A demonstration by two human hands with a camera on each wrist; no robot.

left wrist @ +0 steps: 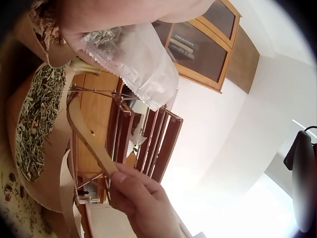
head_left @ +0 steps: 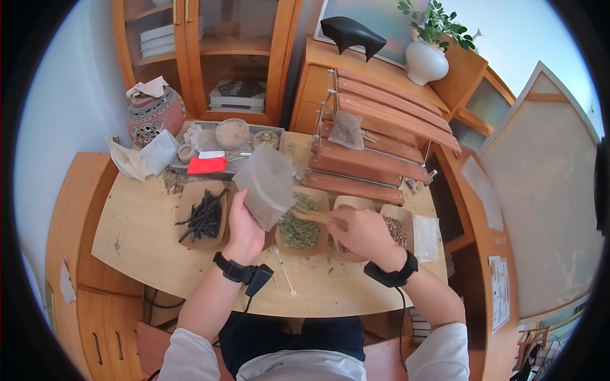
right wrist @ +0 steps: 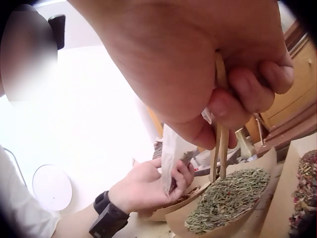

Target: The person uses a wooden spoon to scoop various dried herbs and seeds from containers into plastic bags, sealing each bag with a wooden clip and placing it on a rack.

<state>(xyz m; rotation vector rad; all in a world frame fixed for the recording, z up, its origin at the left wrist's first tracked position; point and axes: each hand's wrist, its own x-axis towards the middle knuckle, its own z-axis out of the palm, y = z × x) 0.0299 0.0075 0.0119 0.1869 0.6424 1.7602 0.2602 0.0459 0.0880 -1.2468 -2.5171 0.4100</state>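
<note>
Translucent pouch [head_left: 267,182], gripped in the left hand [head_left: 246,230] above the desk [head_left: 337,293], near green herbs [head_left: 298,233].
It looks light, soft and slippery, probably best held low around its contents; the right hand [head_left: 365,235] grips wooden tongs [head_left: 310,216].

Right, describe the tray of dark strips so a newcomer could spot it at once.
Find the pale wooden table, then the row of brown paper trays across it. That tray sits at the left end, its long black strips unlike the fine green cuttings further right.
</note>
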